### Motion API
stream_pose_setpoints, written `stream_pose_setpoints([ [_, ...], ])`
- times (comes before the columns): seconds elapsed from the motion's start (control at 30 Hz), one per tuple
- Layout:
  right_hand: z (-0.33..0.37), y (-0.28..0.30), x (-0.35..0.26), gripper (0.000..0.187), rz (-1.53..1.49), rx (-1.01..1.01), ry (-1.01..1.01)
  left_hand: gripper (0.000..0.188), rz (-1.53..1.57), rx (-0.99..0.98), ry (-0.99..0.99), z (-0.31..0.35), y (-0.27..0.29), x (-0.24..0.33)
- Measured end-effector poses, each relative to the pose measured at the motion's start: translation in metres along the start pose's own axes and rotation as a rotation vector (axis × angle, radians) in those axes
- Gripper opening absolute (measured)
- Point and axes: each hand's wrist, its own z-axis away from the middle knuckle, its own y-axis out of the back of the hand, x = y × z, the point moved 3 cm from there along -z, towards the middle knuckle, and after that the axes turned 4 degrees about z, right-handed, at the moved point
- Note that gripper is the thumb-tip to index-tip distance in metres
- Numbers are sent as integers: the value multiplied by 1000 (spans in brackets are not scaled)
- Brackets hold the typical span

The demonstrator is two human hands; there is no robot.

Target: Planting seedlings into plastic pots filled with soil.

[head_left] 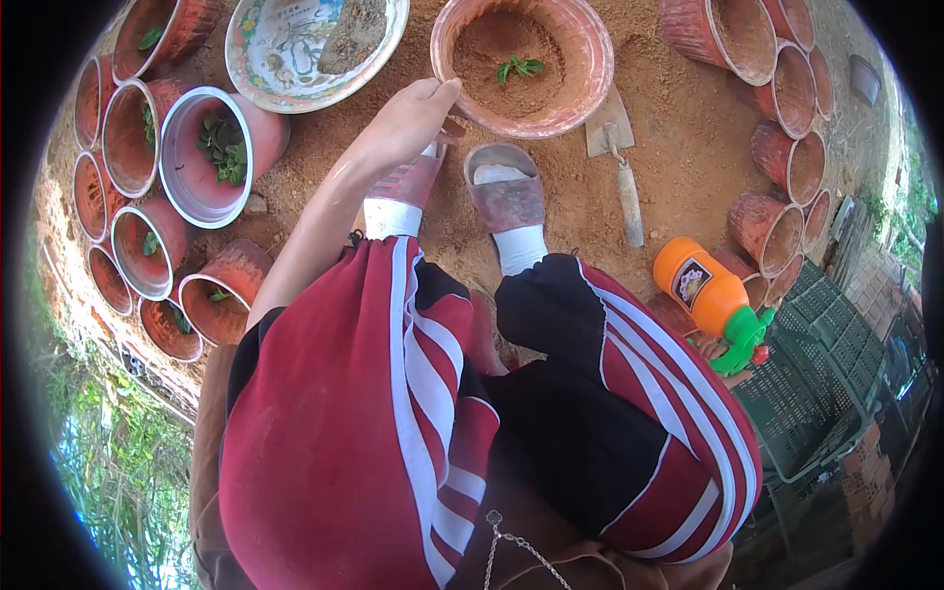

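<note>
A reddish plastic flower pot (596, 44) with soil and a small green seedling (519, 69) stands at the top middle, in front of my feet. My left hand (413, 120) is at its near-left rim, fingers curled against the edge. Over by my right knee, an orange spray bottle (693, 280) with a green spray head is tilted, its base toward the upper left. My right hand (739, 379) is closed about the green head; knee and bottle hide most of it. A trowel (629, 202) lies on the soil right of the pot.
A patterned basin (280, 54) holding some grey soil sits at upper left. Several potted plants, including a white-rimmed pot (175, 177), stand along the left. Several stacked pots (777, 147) lie at the right, near a dark green plastic crate (787, 423).
</note>
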Motion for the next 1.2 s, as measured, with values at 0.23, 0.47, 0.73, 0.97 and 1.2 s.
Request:
stream_pose_setpoints([
  [0.23, 18, -35, -42, 50, -180, -203, -202, 44, -68, -23, -8, -10, -8, -4],
  [0.47, 36, -123, -78, 49, -89, -550, -288, 49, -97, 17, -34, -8, -1, -9],
  [0.73, 57, -184, -82, 44, 94, -641, -413, 42, -113, -56, -85, -21, -20, 5],
  [0.97, 69, -217, -64, 46, 333, -658, -409, 51, -87, 34, -124, -4, -5, -4],
  [1.2, 71, -235, -67, 52, 300, -640, -419, 45, -180, -23, -62, -11, -5, -4],
])
